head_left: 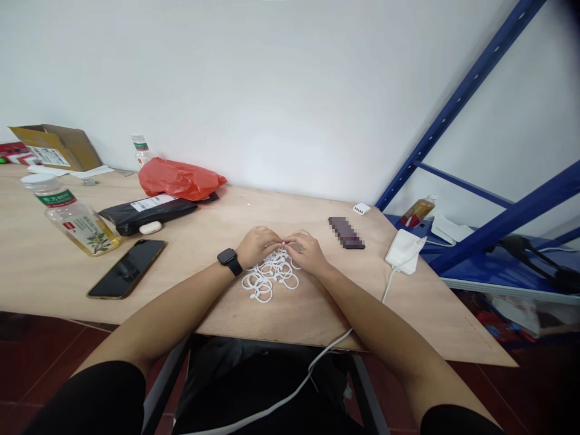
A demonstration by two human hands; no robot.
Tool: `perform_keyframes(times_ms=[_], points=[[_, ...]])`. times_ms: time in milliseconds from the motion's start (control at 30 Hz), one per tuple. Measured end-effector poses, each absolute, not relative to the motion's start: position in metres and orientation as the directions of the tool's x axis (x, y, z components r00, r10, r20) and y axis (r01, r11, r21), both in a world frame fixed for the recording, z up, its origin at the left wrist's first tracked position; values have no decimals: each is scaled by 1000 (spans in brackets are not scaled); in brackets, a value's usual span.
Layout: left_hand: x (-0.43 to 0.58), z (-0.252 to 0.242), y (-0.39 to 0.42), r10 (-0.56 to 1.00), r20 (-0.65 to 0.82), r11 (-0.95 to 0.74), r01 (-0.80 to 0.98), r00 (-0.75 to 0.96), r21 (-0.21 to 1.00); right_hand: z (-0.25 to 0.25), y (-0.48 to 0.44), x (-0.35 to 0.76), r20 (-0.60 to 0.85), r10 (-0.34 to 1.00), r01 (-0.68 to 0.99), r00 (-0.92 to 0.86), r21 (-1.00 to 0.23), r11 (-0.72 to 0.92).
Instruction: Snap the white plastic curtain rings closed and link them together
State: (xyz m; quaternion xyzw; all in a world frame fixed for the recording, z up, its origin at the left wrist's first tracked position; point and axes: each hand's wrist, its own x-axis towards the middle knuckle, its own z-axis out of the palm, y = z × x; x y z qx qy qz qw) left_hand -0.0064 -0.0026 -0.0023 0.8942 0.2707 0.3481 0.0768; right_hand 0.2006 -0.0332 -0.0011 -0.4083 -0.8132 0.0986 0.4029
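Observation:
A heap of thin white rings with small white knobs (263, 281) lies on the wooden table (199, 314). Over the far side of the heap, my left hand (257, 248) and my right hand (309, 252) meet fingertip to fingertip. Both are closed in a pinch on a small white knob (283, 243), which looks like part of one of these rings. The rest of that ring is partly hidden by my fingers and the heap.
Left of me are a phone (129, 269), an earbud case (150, 228), a black package (154, 212), a red bag (179, 179) and a bottle (75, 217). On the right are a blurred-out dark object (345, 232), a white power strip (405, 251) with its cable (299, 389), and a blue rack (457, 78).

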Motion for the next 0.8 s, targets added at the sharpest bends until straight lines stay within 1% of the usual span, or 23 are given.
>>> perform_keyframes(times_ms=[133,267,400,600,800], points=[[-5,-5,-2,519,590,-854,408,618,323,-2,-34,199,596,750,589,-287,-507,629],[-1,-4,-6,536,573,-843,433,620,319,0,-36,198,568,781,612,-259,-529,588],[0,-2,-9,575,541,-816,480,614,322,1,-36,199,580,771,626,-264,-505,594],[-1,-2,-7,563,529,-824,481,635,299,-1,-34,200,616,743,624,-263,-479,617],[4,1,-14,540,535,-839,467,650,279,-1,-32,200,585,754,633,-298,-470,615]])
